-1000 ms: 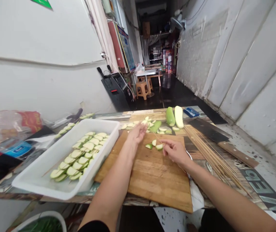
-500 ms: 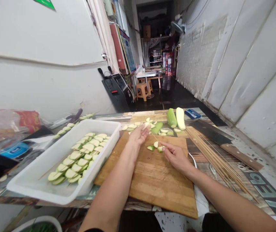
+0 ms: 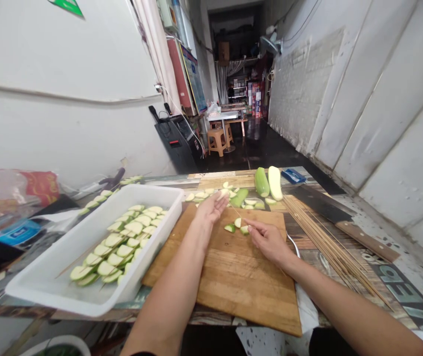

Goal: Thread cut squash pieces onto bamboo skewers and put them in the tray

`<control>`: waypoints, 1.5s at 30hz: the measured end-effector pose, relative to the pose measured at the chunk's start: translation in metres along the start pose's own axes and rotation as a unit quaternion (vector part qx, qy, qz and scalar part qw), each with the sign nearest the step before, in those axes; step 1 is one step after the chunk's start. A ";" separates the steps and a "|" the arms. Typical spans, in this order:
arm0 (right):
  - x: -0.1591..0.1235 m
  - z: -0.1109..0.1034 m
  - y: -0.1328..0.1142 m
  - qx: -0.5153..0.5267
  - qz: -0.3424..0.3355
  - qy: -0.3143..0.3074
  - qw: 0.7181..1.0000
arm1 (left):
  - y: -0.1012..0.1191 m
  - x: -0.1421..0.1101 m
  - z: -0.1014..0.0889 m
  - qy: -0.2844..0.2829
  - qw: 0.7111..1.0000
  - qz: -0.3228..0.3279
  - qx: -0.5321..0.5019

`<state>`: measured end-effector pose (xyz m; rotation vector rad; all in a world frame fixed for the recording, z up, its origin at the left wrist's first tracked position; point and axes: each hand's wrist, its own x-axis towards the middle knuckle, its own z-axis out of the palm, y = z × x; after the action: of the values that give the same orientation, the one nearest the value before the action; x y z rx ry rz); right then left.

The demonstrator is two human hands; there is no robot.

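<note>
My left hand [image 3: 210,207] is at the far edge of the wooden cutting board [image 3: 248,277], palm turned up, its fingers closed on a pale green-skinned squash slice [image 3: 223,193]. A thin bamboo skewer [image 3: 236,211] slants between my two hands, and the fingertips of my right hand [image 3: 269,238] pinch it. Whether its point is in the slice, I cannot tell. Just beside the right fingertips, several cut squash pieces [image 3: 229,228] lie on the board. More slices [image 3: 200,195] are scattered behind the board, near a whole green squash [image 3: 261,182] and a pale cut one [image 3: 275,183].
Left of the board stands a white plastic tray [image 3: 36,282] with rows of skewered squash slices [image 3: 122,244]. To the right lie a bundle of bamboo skewers [image 3: 330,242], a cleaver [image 3: 367,240] and a blue packet [image 3: 293,176]. Plastic bags [image 3: 18,193] sit at far left.
The whole view has shifted slightly to the left. Both hands keep nearly the same pose over the board, with the slice and skewer still in them.
</note>
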<state>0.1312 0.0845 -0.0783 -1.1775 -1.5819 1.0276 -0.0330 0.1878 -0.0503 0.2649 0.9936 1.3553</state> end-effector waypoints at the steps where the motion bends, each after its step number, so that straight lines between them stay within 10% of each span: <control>1: 0.000 0.000 0.001 0.001 -0.001 0.000 1.000 | 0.000 0.000 0.000 -0.001 1.000 0.000 0.003; 31: -0.002 -0.001 -0.007 0.005 0.006 0.002 1.000 | -0.002 -0.001 0.000 -0.020 0.999 0.001 0.050; 45: 0.009 -0.007 -0.003 0.190 0.133 -0.051 0.971 | -0.010 -0.004 0.004 -0.055 0.998 -0.034 0.018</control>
<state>0.1354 0.0933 -0.0720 -1.0994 -1.2466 1.5122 -0.0234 0.1833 -0.0529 0.3275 0.9273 1.2483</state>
